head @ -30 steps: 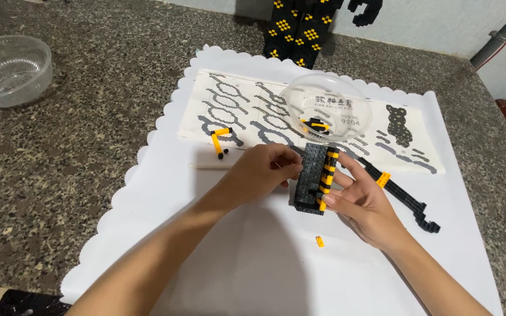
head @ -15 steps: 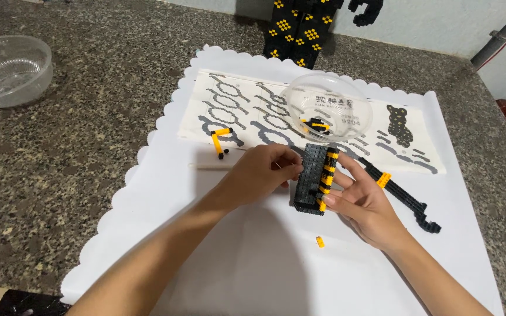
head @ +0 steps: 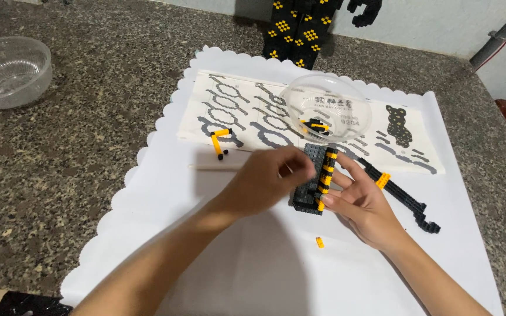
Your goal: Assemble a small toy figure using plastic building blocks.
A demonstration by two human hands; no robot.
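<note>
Both hands grip the block point(head: 316, 178), its long axis running away from the person: left hand point(head: 267, 181) pinching its left side, right hand point(head: 363, 205) cradling its right.

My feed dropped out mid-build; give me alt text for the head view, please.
Both hands hold a black-and-yellow brick block on a white scalloped mat: left hand at its left side, right hand at its right. Behind it lie a clear bowl of small bricks on an instruction sheet, and a long black brick strip at right.
</note>
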